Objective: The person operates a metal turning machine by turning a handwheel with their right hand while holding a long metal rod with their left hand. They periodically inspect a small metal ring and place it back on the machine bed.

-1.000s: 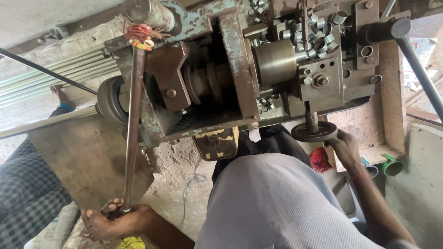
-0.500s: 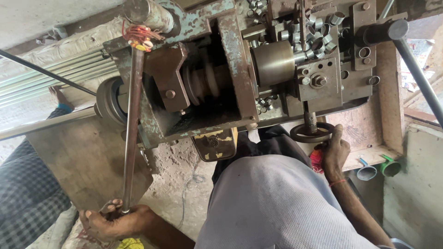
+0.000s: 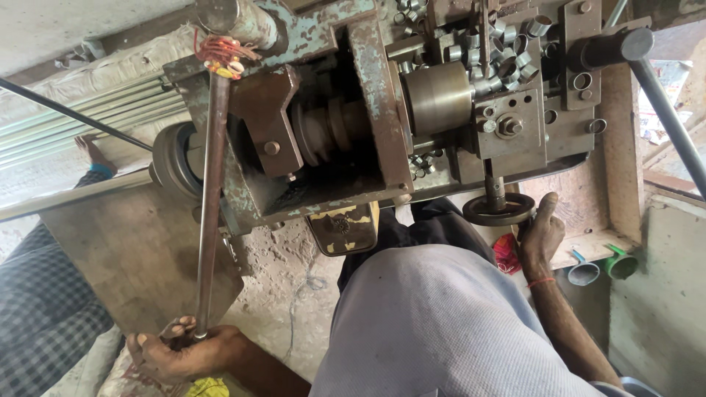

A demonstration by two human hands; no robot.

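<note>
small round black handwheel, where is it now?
Head view, right of centre: the small round black handwheel hangs under the worn grey-green lathe, with the right hand touching its rim.

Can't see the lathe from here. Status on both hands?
Left hand gripping the long lever rod at its lower end. Right hand on the small handwheel. Nothing blocking either.

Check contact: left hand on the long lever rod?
Touching. Head view: the left hand has its fingers wrapped around the lower end of the long lever rod, with no gap visible between them.
</note>
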